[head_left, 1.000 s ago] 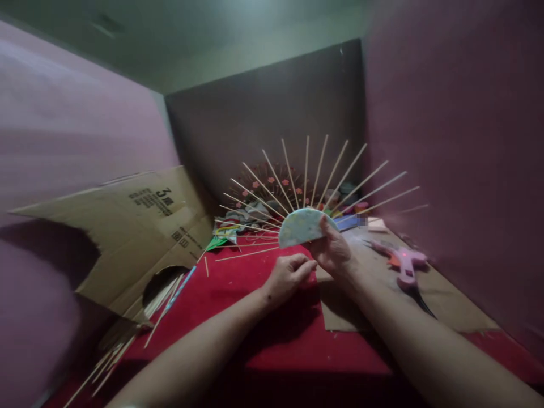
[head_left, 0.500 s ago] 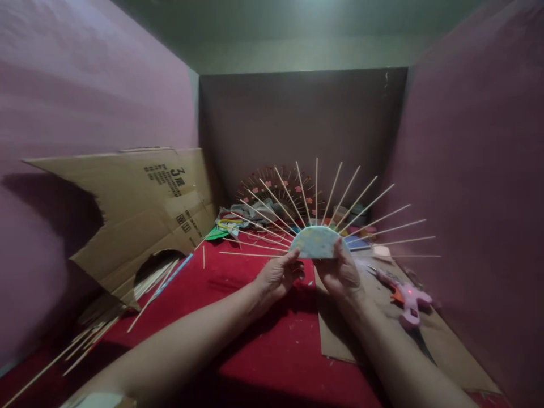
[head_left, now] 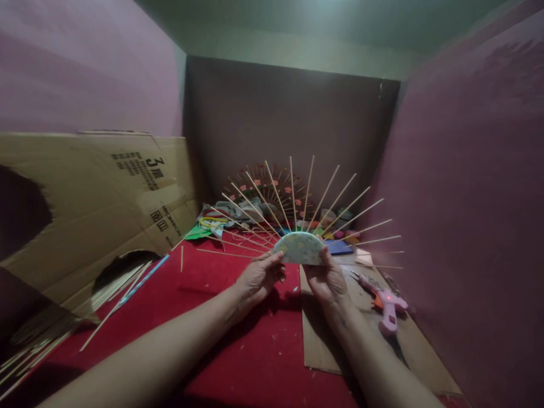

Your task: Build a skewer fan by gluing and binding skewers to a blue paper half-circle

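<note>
Between both hands is a half-round piece [head_left: 298, 248] with a pale, mottled covering, its flat edge facing me. Many thin wooden sticks [head_left: 330, 190] spread out from its curved edge like rays. At its lower left corner my left hand [head_left: 261, 276] pinches it, thumb on the front face. My right hand [head_left: 326, 280] grips the lower right corner, also with the thumb in front. The piece is held up above the red cloth [head_left: 238, 334]. Fingers behind the piece are partly hidden.
A pink glue gun [head_left: 389, 306] with a red light lies on a flat cardboard sheet [head_left: 323, 345] at right. Leaning cardboard [head_left: 140, 198] stands at left, with loose sticks [head_left: 123, 286] by it. Behind is a similar fan with pink flowers [head_left: 276, 182], near a blue box [head_left: 339, 247].
My view has turned slightly to the right, so the surroundings sit further left in the picture. Both hands keep hold of the half-round piece, which is tilted a little differently.
</note>
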Motion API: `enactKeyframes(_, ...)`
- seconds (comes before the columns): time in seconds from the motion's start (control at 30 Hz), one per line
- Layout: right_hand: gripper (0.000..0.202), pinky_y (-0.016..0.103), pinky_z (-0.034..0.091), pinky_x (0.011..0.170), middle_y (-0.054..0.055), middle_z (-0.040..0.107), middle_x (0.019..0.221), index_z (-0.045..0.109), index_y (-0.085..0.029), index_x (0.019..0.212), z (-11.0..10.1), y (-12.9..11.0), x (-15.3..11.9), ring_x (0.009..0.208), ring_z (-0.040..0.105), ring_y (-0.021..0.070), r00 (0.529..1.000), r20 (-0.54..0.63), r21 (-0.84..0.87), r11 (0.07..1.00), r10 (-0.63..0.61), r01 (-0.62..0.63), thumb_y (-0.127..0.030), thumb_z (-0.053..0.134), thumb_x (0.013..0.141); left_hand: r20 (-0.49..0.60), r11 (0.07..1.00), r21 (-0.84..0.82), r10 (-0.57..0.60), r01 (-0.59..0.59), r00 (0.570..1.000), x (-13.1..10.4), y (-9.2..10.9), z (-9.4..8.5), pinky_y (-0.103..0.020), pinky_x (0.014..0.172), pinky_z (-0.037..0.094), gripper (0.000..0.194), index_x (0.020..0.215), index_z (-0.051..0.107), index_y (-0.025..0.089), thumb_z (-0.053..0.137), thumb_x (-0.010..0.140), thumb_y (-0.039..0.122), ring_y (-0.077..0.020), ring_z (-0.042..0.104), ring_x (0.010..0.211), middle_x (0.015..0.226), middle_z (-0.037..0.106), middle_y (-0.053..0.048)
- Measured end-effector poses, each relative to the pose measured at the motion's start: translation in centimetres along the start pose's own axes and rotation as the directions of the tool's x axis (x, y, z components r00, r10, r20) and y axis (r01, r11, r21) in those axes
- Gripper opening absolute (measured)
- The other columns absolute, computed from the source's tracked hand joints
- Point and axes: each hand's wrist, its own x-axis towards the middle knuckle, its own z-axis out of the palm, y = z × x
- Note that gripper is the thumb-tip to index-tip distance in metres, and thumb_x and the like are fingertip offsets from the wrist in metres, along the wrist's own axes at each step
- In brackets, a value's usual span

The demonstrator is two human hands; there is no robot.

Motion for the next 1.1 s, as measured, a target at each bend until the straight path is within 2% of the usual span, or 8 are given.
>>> enactKeyframes(0.33, 0.018, 0.027, 0.053, 0.081, -0.001, 0.073, 0.089, 0.068, -0.022, 0.097, 0.2, 0.0, -0.2, 0.084, 0.067, 0.0124, 0.999, 0.036, 0.060, 0.998, 0.030, -0.032, -0.021, 0.065, 0.079, 0.033, 1.000, 0.013, 0.021, -0.021, 0.999, -0.1, -0.2, 0.1, -0.023, 0.047, 0.042, 0.028, 0.077, 0.064, 0.008, 0.081, 0.060, 0.022, -0.0100, 0.055, 0.050, 0.064, 0.062, -0.003)
enactKeyframes(0.53, 0.024, 0.027, 0.053, 0.082, 0.000, 0.073, 0.093, 0.068, -0.021, 0.095, 0.3, 0.1, -0.5, 0.086, 0.066, 0.0132, 0.997, 0.054, 0.055, 0.997, 0.058, -0.061, -0.024, 0.073, 0.072, 0.007, 1.000, -0.019, 0.014, -0.013, 1.000, -0.1, -0.1, 0.2, -0.023, 0.050, 0.045, 0.032, 0.082, 0.064, 0.009, 0.082, 0.060, 0.022, -0.0093, 0.056, 0.053, 0.071, 0.064, -0.003)
enactKeyframes(0.63, 0.029, 0.027, 0.053, 0.083, 0.002, 0.073, 0.091, 0.069, -0.018, 0.090, 0.3, 0.5, -0.8, 0.085, 0.067, 0.0146, 0.994, 0.084, 0.011, 0.997, 0.070, -0.071, -0.026, 0.079, 0.064, 0.000, 1.000, -0.029, -0.008, 0.008, 1.000, 0.0, -0.1, 0.2, -0.022, 0.050, 0.045, 0.037, 0.087, 0.064, 0.009, 0.083, 0.059, 0.022, -0.0083, 0.055, 0.053, 0.074, 0.065, -0.003)
enactKeyframes(0.73, 0.031, 0.028, 0.053, 0.084, 0.003, 0.073, 0.090, 0.069, -0.017, 0.089, 0.4, 1.1, -1.0, 0.084, 0.067, 0.0155, 0.991, 0.116, -0.071, 0.996, 0.066, -0.058, -0.020, 0.080, 0.060, 0.006, 0.999, -0.024, -0.023, 0.023, 1.000, 0.0, -0.1, 0.2, -0.022, 0.052, 0.046, 0.040, 0.087, 0.063, 0.009, 0.084, 0.057, 0.025, -0.0085, 0.055, 0.053, 0.074, 0.065, -0.003)
enactKeyframes(0.87, 0.030, 0.028, 0.054, 0.082, 0.003, 0.073, 0.089, 0.068, -0.016, 0.091, 0.4, 1.7, -1.1, 0.082, 0.067, 0.0163, 0.990, 0.129, -0.140, 0.990, 0.052, -0.033, -0.017, 0.077, 0.063, 0.026, 0.999, 0.004, -0.039, 0.038, 0.999, -0.1, -0.2, 0.1, -0.022, 0.052, 0.045, 0.042, 0.087, 0.063, 0.010, 0.084, 0.056, 0.030, -0.0092, 0.055, 0.054, 0.071, 0.064, -0.002)
enactKeyframes(1.0, 0.025, 0.026, 0.055, 0.079, 0.002, 0.073, 0.085, 0.068, -0.015, 0.089, 0.2, 1.8, -0.8, 0.079, 0.067, 0.0145, 0.990, 0.129, -0.149, 0.988, 0.058, -0.038, -0.019, 0.075, 0.066, 0.056, 0.996, 0.066, -0.068, 0.064, 0.996, -0.3, -0.4, 0.1, -0.022, 0.052, 0.045, 0.039, 0.084, 0.063, 0.011, 0.083, 0.058, 0.032, -0.0092, 0.055, 0.054, 0.066, 0.061, -0.001)
enactKeyframes(1.1, 0.023, 0.029, 0.055, 0.078, 0.003, 0.073, 0.080, 0.067, -0.014, 0.086, -0.2, 1.7, -0.6, 0.072, 0.067, 0.0150, 0.992, 0.109, -0.186, 0.982, 0.065, -0.044, -0.024, 0.075, 0.067, 0.107, 0.986, 0.148, -0.093, 0.077, 0.990, -0.4, -0.8, 0.0, -0.022, 0.051, 0.045, 0.036, 0.084, 0.064, 0.010, 0.081, 0.060, 0.031, -0.0098, 0.056, 0.056, 0.070, 0.062, -0.002)
